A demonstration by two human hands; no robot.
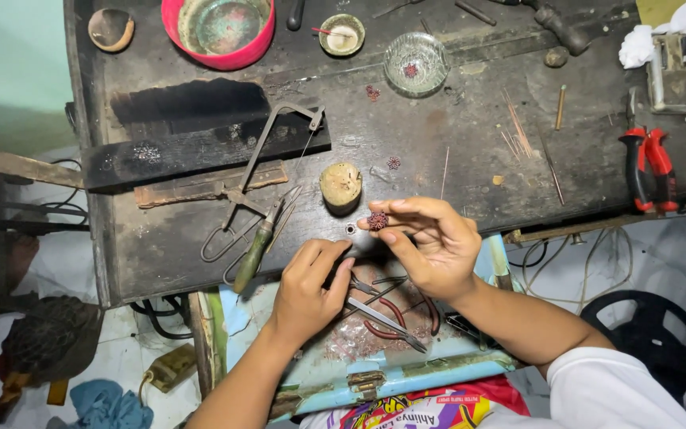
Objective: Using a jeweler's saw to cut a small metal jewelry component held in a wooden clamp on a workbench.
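Note:
My right hand (pixel 430 242) pinches a small dark red, flower-shaped wire ornament (pixel 377 220) between thumb and forefinger, just above the front edge of a dark, worn workbench (pixel 470 127). My left hand (pixel 307 286) is curled beside it, fingertips near the ornament and close to a small metal ring (pixel 350 229) on the bench; whether it holds anything is hidden. Under both hands lies an open light blue drawer (pixel 391 369) with red-handled pliers (pixel 387 314) in it.
A jeweller's saw frame (pixel 267 159), green-handled tweezers (pixel 256 250) and a round wooden block (pixel 341 185) lie left of my hands. Farther back are a pink bowl (pixel 220 32), a glass dish (pixel 415 63) and small ornaments (pixel 393 163). Red-handled pliers (pixel 649 167) lie right.

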